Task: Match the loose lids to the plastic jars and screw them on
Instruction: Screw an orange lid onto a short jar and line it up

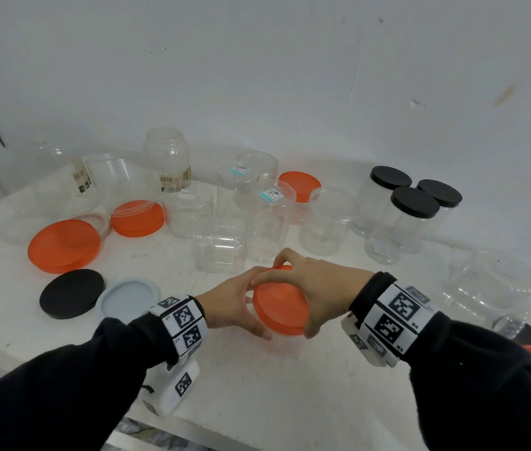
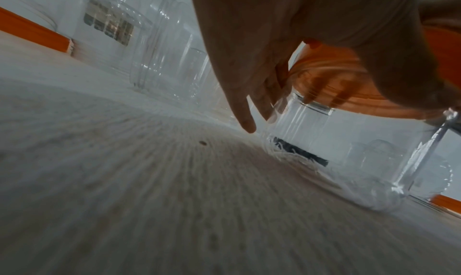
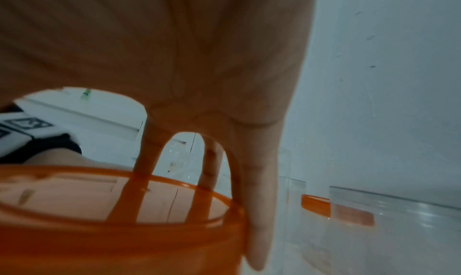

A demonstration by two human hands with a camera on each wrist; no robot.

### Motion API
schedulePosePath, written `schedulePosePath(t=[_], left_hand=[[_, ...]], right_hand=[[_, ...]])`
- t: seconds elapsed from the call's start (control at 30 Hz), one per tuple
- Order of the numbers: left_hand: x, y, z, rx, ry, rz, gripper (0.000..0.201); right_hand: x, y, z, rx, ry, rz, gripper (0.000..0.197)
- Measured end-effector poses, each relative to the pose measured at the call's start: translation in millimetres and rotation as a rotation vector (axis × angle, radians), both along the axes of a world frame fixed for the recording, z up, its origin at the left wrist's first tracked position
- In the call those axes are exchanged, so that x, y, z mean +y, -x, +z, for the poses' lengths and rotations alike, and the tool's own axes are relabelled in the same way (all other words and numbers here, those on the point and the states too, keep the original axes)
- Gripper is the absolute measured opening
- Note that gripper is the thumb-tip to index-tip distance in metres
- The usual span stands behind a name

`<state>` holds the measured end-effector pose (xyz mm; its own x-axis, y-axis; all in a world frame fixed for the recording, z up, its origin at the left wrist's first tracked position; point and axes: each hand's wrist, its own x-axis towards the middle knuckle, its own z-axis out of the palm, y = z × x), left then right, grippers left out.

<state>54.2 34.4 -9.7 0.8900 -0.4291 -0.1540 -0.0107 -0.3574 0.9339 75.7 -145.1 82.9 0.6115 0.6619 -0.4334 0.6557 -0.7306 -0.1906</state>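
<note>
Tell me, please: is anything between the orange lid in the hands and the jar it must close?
Nothing visible. The orange lid already sits on the mouth of the clear jar. The right hand grips the lid from above, and the left hand holds the jar's side.

An orange lid [image 1: 282, 309] sits tilted atop a clear plastic jar [image 2: 349, 151] standing on the table.

Counted: five orange lids [image 1: 279, 303], one loose black lid [image 1: 72, 297], one grey lid [image 1: 129, 297], three black-capped jars [image 1: 415, 219].
</note>
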Motion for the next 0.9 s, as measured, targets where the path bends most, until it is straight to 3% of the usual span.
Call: schedulePosePath(t=[0.43, 0.7, 0.9], left_hand=[[-1, 3, 3, -0.03, 0.007, -0.01, 0.092], [-1, 3, 5, -0.032, -0.018, -0.007, 0.087], [0, 3, 3, -0.012, 0.004, -0.014, 0.084]], right_hand=[[2, 16, -2, -0.163, -0.005, -0.08, 0.096], [1, 17, 0, -0.17, 0.086, 0.074, 0.101], [1, 10, 1, -0.081, 0.068, 0.054, 0.099]])
